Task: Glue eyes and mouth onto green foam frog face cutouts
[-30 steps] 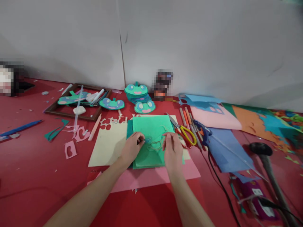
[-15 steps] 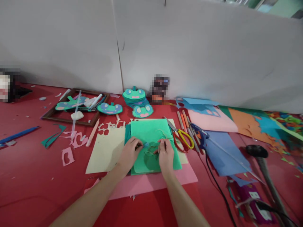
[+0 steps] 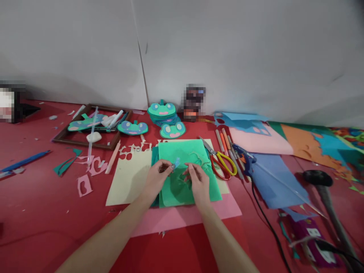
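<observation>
My left hand [image 3: 156, 181] is closed in a pinch on a small light-blue piece [image 3: 177, 163], just above a stack of green felt sheets [image 3: 173, 195]. Close to its right, my right hand [image 3: 198, 181] has its thumb and fingers drawn together; whether anything small is between them cannot be made out. Thin pale strands [image 3: 196, 154] lie loosely on the felt around the right fingers. Scissors [image 3: 223, 161] with one yellow and one red handle rest at the right edge of the stack, blades pointing away from me.
Behind the stack sit green frog-face cutouts [image 3: 162, 110]. A brown frame [image 3: 64, 139] with pens stands left of them. To the right are several pens [image 3: 222, 140], a blue glue gun [image 3: 246, 159] with its cord, a blue sheet [image 3: 275, 185] and a black-headed mallet [image 3: 317, 178].
The light-blue piece at my left fingertips is lifted and shows more plainly. My right hand has moved left towards it, off the strands' right side. The view has shifted slightly.
</observation>
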`<state>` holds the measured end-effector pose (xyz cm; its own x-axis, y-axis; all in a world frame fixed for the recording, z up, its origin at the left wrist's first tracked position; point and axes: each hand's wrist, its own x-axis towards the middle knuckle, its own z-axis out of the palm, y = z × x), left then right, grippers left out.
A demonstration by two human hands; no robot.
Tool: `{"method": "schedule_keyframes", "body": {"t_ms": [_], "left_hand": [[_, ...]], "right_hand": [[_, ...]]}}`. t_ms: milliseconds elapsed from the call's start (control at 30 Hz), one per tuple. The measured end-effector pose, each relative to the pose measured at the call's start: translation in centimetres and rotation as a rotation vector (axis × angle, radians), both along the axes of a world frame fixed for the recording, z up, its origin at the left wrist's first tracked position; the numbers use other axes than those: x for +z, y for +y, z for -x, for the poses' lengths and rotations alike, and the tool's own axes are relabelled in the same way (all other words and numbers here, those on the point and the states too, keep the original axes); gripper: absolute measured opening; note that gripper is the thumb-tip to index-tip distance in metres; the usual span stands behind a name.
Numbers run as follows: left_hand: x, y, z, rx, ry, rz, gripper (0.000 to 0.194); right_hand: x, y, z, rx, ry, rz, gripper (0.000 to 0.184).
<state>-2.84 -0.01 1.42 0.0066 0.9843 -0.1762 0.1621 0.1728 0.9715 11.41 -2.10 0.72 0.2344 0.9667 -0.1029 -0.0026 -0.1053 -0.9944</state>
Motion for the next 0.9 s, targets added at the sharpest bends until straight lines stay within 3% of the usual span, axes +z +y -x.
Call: {"method": "schedule_keyframes", "body": {"t_ms": [367,900], "left_hand": [[-0.4,0.0,0.0,-0.044,-0.004,-0.018,0.01],[-0.9,-0.4,-0.4,-0.174,0.048,-0.027,0.018]], "right_hand": [[-0.3,-0.1,0.3,0.17,-0.141,-0.027,0.025],[-0.2,0.0,0.0,0.097,-0.128,-0.014,0.023]]}}
